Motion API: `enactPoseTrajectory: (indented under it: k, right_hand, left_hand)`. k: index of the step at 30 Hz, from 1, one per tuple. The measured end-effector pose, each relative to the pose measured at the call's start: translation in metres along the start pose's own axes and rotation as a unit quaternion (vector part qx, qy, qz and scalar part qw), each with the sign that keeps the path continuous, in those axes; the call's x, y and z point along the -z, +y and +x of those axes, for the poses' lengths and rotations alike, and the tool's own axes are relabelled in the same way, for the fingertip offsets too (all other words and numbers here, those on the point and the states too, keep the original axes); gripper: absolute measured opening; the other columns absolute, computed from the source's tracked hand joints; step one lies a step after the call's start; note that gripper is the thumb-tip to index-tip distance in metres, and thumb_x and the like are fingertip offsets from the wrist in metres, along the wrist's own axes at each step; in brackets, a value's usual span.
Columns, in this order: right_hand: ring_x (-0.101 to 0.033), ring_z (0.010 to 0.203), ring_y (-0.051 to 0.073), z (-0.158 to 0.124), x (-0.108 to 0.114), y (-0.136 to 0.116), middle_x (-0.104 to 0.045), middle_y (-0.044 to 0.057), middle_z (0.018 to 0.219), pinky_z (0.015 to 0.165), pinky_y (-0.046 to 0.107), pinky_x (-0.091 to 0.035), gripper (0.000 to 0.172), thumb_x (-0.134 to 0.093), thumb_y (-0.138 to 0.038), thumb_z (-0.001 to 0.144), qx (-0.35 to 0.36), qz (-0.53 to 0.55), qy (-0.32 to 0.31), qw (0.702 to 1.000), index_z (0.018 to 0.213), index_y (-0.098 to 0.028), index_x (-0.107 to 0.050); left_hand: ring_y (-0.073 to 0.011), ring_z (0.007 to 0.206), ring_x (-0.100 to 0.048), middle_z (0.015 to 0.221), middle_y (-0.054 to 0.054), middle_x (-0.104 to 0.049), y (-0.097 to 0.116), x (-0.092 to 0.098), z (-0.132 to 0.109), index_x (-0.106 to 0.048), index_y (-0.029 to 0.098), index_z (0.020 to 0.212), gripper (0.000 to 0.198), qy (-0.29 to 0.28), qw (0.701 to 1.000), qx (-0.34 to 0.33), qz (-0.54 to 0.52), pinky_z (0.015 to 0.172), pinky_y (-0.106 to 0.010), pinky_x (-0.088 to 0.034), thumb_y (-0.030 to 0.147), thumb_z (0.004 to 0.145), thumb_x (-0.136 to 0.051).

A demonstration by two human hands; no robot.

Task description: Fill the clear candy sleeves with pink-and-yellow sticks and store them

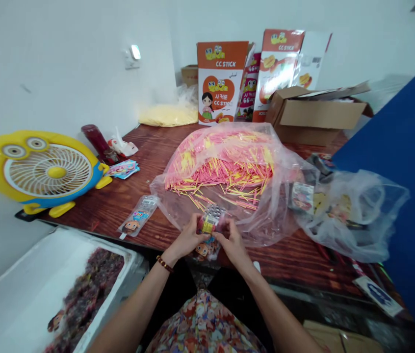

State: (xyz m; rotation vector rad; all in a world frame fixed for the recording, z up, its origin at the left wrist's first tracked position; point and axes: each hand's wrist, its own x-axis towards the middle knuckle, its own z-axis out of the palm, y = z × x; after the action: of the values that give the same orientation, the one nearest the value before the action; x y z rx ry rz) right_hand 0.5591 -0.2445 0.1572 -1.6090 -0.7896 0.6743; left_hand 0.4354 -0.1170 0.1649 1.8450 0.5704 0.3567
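My left hand (189,239) and my right hand (231,239) are both closed on one small clear packet (210,223) with a cartoon print, held at the near edge of the wooden table (148,147). The packet seems to hold pink and yellow sticks. Just beyond my hands lies a large open clear bag (225,166) heaped with loose pink and yellow sticks. A second printed packet (138,215) lies flat on the table to the left of my hands.
A yellow cartoon fan (41,169) stands at the left. Orange CC STICK boxes (220,81) and an open cardboard box (316,115) line the back. A plastic bag of packets (343,211) lies right, by a blue panel (406,166). A white foam bin (45,289) with filled packets sits lower left.
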Motion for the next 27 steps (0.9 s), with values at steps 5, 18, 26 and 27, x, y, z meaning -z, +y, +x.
enactPoseTrajectory:
  k: [5,18,26,27]
  right_hand:
    - [-0.062,0.099,0.021,-0.006,-0.011,-0.006,-0.065,0.005,0.112,0.088,0.033,-0.050,0.053,-0.069,-0.041,0.076,0.002,0.076,-0.069,0.995,0.121,-0.024,-0.047]
    - [-0.063,0.088,0.021,0.020,0.012,-0.062,-0.067,0.005,0.100,0.078,0.031,-0.046,0.044,-0.059,-0.020,0.076,0.098,-0.224,-0.153,0.958,0.119,-0.018,-0.051]
    - [-0.063,0.111,0.032,0.044,0.014,-0.076,-0.066,0.015,0.121,0.087,0.037,-0.046,0.069,-0.074,-0.022,0.070,0.103,-0.528,-0.274,0.797,0.134,-0.018,-0.046]
    - [-0.062,0.112,0.033,0.044,0.011,-0.074,-0.064,0.016,0.123,0.087,0.038,-0.046,0.075,-0.078,-0.024,0.068,0.098,-0.539,-0.278,0.789,0.135,-0.018,-0.045]
  left_hand:
    - [-0.0222,0.117,-0.056,0.128,-0.009,-0.057,0.007,-0.012,-0.016,-0.037,0.022,0.129,0.062,0.049,0.981,-0.005,-0.190,0.103,-0.038,-0.044,0.024,0.077,-0.069]
    - [-0.0220,0.132,-0.049,0.136,-0.006,-0.058,0.032,-0.031,-0.022,-0.047,0.026,0.136,0.057,0.108,0.909,-0.002,-0.404,0.114,-0.039,-0.036,0.032,0.083,-0.067]
    - [-0.0210,0.141,-0.039,0.148,-0.008,-0.048,-0.002,-0.004,-0.010,-0.051,0.023,0.136,0.052,0.207,0.962,-0.016,-0.178,0.120,-0.039,-0.025,0.054,0.096,-0.041]
    - [-0.0210,0.140,-0.040,0.147,-0.009,-0.049,-0.007,-0.003,-0.009,-0.050,0.022,0.136,0.053,0.209,0.963,-0.012,-0.170,0.119,-0.039,-0.026,0.055,0.097,-0.039]
